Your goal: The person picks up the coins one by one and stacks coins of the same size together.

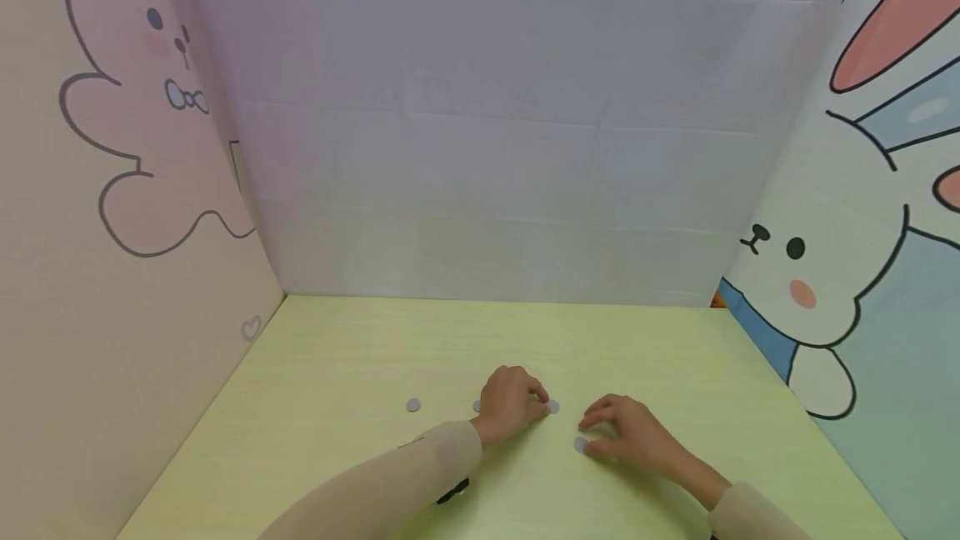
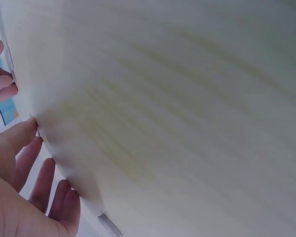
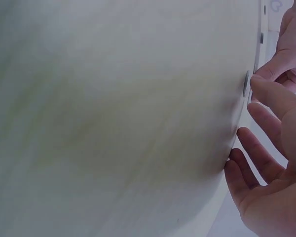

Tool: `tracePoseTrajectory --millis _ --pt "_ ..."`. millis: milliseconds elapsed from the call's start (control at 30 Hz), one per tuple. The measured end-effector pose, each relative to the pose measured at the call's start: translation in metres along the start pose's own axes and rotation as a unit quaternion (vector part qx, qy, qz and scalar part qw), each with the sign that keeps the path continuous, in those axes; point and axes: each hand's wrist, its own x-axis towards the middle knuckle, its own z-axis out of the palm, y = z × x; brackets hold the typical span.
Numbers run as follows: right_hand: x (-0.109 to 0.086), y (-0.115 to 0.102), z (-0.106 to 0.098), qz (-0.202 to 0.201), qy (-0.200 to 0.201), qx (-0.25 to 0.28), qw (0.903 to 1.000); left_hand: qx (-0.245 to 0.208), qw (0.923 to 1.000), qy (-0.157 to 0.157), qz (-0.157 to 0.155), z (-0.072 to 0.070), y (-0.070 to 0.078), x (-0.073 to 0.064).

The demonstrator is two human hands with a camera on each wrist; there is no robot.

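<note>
Small flat grey discs lie on the pale yellow-green table. My left hand [image 1: 512, 400] is over the middle of the table, palm down, its thumb and forefinger tips pinching the near side of one disc [image 1: 554, 407]. Just to the right, my right hand [image 1: 630, 435] has its thumb tip against a second disc [image 1: 580, 445], while its other fingers are spread apart from the thumb and rest at the tabletop. In the right wrist view this disc [image 3: 246, 84] shows thin and edge-on beside the thumb. Another disc [image 1: 476, 406] is partly hidden behind the left hand.
Farther left on the table [image 1: 352, 348] lies one more grey disc [image 1: 413, 405]. A plain pale curtain [image 1: 480, 123] hangs along the back edge. Side walls with cartoon prints, a pink bear [image 1: 161, 148] at left and a white rabbit [image 1: 832, 273] at right, flank the table.
</note>
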Motion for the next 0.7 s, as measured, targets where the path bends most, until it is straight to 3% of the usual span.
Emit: tracePoseTrajectory --millis 200,700 --pt "-0.0043 -0.0017 0.0024 -0.022 0.011 -0.027 0.9993 -0.012 0.9999 -0.003 -0.003 -0.0014 0.0007 -0.0007" --pt "-0.0036 -0.0015 0.0058 -0.048 0.028 -0.034 0.9979 -0.017 0.9998 -0.004 -0.003 -0.002 0.0004 -0.0015"
